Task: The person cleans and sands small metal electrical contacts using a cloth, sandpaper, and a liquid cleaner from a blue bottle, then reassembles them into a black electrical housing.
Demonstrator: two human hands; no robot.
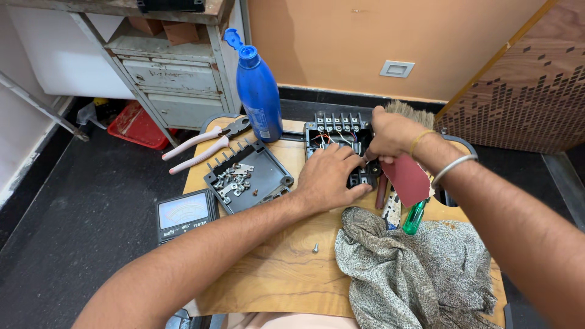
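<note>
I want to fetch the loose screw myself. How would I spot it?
Start at the wooden board. Below the left hand, just left of the patterned cloth, lies one small silver screw. It lies alone on bare wood, whereas the others sit in the black lid.

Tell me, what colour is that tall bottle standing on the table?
The bottle is blue, cap included, clearest in the head view.

Both forearms reach forward from the bottom of the view and meet near the middle. The left hand [329,180] lies palm down, fingers spread and slightly curled, pressing flat. The right hand [393,135] sits just beyond it, wrist bent downward, fingers pinched together in a tight grip, knuckles up. The right wrist carries two bangles. The two hands almost touch at the fingertips.
</note>
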